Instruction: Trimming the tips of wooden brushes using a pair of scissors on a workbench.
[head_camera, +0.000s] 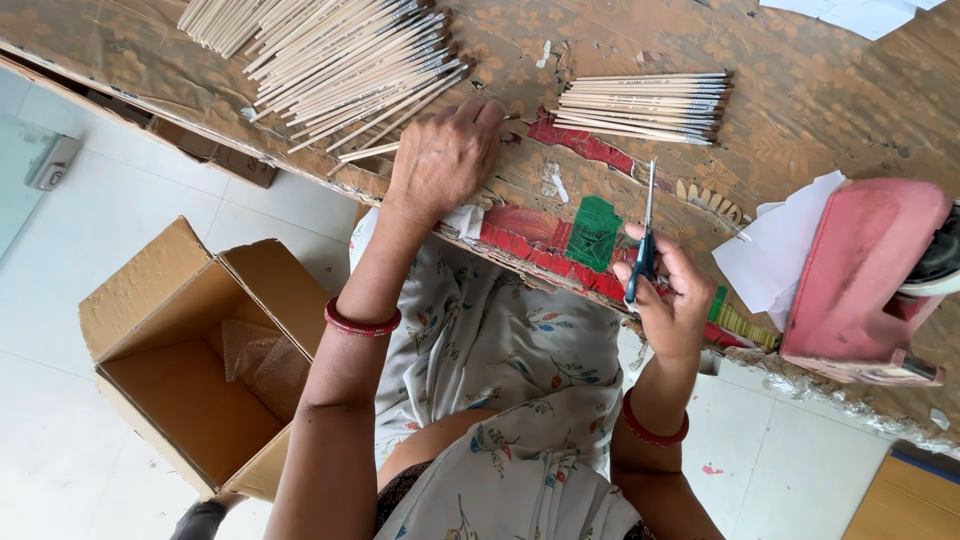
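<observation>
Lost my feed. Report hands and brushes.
Left hand flat on loose brushes. Right hand holds scissors, blades up. Bundled brushes ahead, untouched.

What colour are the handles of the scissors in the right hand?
Blue, seen in the head view: the scissors are held in the right hand, blades pointing up over the table.

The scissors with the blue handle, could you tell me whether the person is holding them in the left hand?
No, the scissors are in the right hand, while the left hand rests on the loose brushes.

Just one head-worn view, looking steeply down from close above at the cardboard-covered worktop (800, 90) and lap.
</observation>
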